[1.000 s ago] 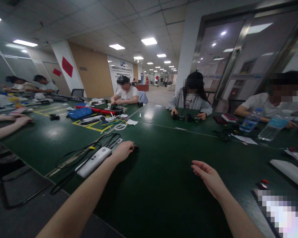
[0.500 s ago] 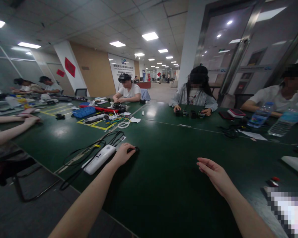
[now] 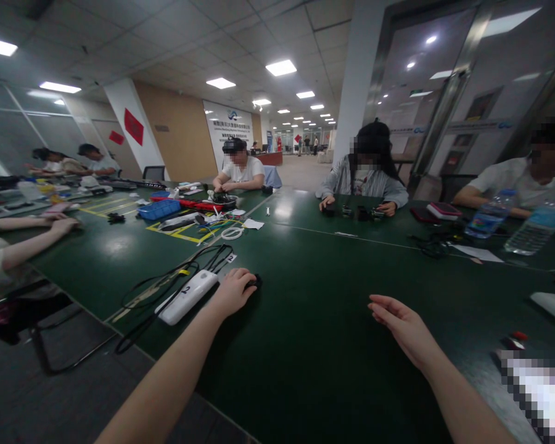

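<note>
My left hand [image 3: 235,291] rests on the green tabletop [image 3: 305,351], closed round a small black object [image 3: 258,281]. The fingers cover most of that object, so its kind does not show. Just left of this hand lies a long white case [image 3: 188,297] marked "2", with black cables [image 3: 178,280] looped over and around it. At the right, my right hand [image 3: 400,324] hovers over or lightly touches the table, which I cannot tell. Its fingers are stretched out, slightly bent and side by side, the thumb a little apart, and nothing shows in them.
A blue basket [image 3: 160,208], coloured wires [image 3: 208,225] and a coil of white cable [image 3: 232,233] lie further back on the left. Water bottles [image 3: 490,214] stand at the right. A person [image 3: 365,176] opposite handles small black blocks. Other people sit around the table.
My left hand and the black object have shifted slightly to the right, with the fingers now covering it from above. My right hand has stayed nearly still.
</note>
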`<action>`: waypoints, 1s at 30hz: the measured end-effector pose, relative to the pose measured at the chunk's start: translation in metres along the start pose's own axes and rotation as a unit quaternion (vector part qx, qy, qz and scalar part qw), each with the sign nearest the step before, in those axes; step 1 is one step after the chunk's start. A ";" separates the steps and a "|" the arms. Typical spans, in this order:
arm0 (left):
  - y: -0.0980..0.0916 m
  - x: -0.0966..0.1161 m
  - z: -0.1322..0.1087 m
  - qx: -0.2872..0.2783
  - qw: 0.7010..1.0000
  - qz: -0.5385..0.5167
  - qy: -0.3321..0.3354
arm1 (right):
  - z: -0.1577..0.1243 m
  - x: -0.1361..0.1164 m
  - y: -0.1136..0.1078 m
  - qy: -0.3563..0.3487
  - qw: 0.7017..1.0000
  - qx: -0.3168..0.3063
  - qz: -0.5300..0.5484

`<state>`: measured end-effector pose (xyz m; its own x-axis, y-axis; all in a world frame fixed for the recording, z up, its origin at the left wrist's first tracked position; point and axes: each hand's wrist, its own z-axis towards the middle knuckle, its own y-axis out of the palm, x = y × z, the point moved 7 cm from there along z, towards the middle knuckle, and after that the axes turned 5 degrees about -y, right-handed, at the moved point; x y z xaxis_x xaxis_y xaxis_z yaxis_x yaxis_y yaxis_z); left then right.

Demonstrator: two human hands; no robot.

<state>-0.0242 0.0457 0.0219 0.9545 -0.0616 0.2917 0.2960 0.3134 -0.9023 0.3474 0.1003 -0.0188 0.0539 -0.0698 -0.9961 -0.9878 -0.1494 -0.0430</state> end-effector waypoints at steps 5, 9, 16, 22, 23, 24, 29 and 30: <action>-0.006 0.000 0.000 0.022 0.998 0.060 -0.008 | -0.002 -0.003 0.001 0.001 1.000 0.003 -0.002; -0.001 -0.003 0.000 -0.006 1.000 -0.007 -0.013 | -0.002 -0.004 0.000 0.002 1.000 0.007 -0.004; 0.005 -0.006 -0.001 -0.032 0.992 -0.112 -0.049 | 0.000 -0.002 -0.001 0.006 1.000 0.004 -0.005; 0.005 -0.008 0.000 -0.043 0.985 -0.151 -0.075 | -0.002 -0.004 0.000 0.002 1.000 0.010 -0.002; 0.005 -0.008 0.000 -0.043 0.985 -0.151 -0.076 | -0.002 -0.005 0.001 -0.001 1.000 0.009 -0.002; 0.004 -0.008 0.000 -0.042 0.985 -0.149 -0.077 | -0.002 -0.005 0.001 -0.002 1.000 0.009 -0.001; 0.005 -0.008 0.000 -0.042 0.988 -0.119 -0.084 | 0.000 -0.001 -0.001 0.006 1.000 0.007 -0.003; 0.005 -0.008 0.000 -0.042 0.989 -0.113 -0.082 | 0.001 0.001 -0.001 0.008 1.000 0.005 -0.004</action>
<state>-0.0307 0.0476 0.0144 0.8469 0.0347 0.5306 0.5101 0.2283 -0.8293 0.3485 0.1010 -0.0195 0.0641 -0.0841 -0.9944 -0.9887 -0.1404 -0.0519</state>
